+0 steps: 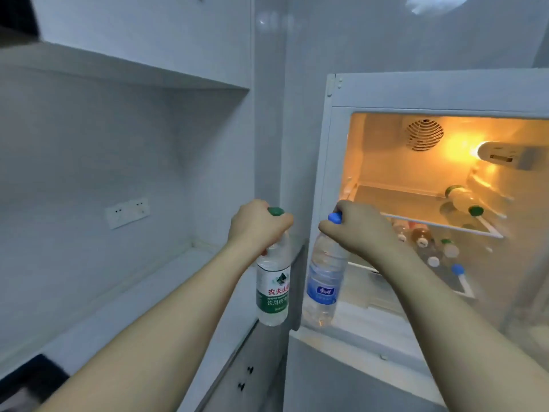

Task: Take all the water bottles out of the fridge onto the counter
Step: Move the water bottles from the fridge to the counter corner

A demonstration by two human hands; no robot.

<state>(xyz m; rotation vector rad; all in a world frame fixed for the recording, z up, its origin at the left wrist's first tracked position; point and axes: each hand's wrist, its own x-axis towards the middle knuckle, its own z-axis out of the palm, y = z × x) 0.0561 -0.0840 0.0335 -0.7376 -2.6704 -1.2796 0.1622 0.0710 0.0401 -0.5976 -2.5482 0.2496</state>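
1. Nearest, low at left: a pale white counter [124, 304] in a white-walled alcove, with a white wall socket [127, 212] above it and a white shelf [118, 69] overhead.
2. Left hand [255, 224] clenched around the neck of a clear plastic water bottle with green cap and green label [273, 289], hanging upright over the counter's right edge.
3. Right hand [359, 227] clenched around the neck of a clear plastic water bottle with blue cap and blue label [322, 281], hanging just outside the open white fridge [445, 93].
4. The two bottles side by side, a narrow gap between them.
5. Farther in, under amber light: a green-capped bottle lying on the glass shelf [462, 200], and several more bottles [430, 248] crowded below.
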